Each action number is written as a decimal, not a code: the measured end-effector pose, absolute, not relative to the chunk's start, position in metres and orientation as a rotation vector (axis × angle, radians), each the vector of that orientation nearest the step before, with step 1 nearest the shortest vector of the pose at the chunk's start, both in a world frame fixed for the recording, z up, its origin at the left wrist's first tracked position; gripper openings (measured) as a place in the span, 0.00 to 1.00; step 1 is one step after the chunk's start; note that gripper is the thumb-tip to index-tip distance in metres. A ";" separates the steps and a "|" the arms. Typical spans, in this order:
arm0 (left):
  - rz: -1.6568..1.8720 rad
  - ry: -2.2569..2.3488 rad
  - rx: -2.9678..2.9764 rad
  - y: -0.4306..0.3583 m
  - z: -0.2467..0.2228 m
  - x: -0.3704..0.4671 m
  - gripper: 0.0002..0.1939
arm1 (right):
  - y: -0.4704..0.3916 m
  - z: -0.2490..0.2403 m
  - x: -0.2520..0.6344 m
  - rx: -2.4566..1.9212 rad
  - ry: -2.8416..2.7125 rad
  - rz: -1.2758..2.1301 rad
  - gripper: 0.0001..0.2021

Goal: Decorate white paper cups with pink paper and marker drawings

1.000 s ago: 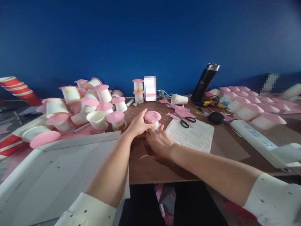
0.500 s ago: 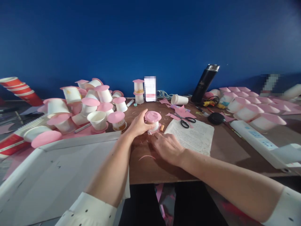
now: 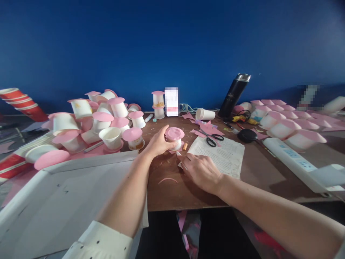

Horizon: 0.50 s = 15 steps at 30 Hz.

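My left hand (image 3: pixel 161 141) is wrapped round the left side of a small white paper cup (image 3: pixel 175 145) with a pink paper disc (image 3: pixel 175 133) on top. The cup stands upright on the brown table. Just right of and nearer than the cup, my right hand (image 3: pixel 201 171) is closed, its fingertips pinching something small and whitish that I cannot make out. A small orange piece (image 3: pixel 185 146) lies beside the cup. Black-handled scissors (image 3: pixel 211 140) rest on a printed sheet (image 3: pixel 229 154) behind my right hand.
Many cups with pink discs (image 3: pixel 101 117) crowd the left; more (image 3: pixel 285 127) stand at the right. A white box (image 3: pixel 70 201) is at the front left. A black bottle (image 3: pixel 234 94), a phone (image 3: pixel 171 102) and a power strip (image 3: pixel 292 158) are also there.
My right hand has moved slightly right, away from the cup's base, with the small whitish thing at its fingertips. My left hand keeps its hold on the cup.
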<state>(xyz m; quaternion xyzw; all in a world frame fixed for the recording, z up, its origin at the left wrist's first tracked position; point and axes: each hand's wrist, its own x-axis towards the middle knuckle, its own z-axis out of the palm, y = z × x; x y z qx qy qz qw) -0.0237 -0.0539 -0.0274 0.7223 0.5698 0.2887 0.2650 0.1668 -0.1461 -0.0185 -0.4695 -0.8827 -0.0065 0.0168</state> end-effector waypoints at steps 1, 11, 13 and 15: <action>0.783 1.537 1.955 -0.054 -0.028 -0.024 0.48 | -0.146 -0.019 0.168 -1.458 -2.734 -0.016 0.16; 1.134 1.534 1.805 -0.047 -0.029 -0.031 0.48 | -0.140 -0.014 0.209 -1.357 -2.129 0.056 0.15; 1.354 1.560 1.719 -0.044 -0.028 -0.033 0.47 | -0.132 -0.007 0.214 -1.322 -1.944 0.114 0.14; 1.502 1.613 1.667 -0.042 -0.027 -0.034 0.46 | -0.121 -0.002 0.212 -1.302 -1.815 0.218 0.14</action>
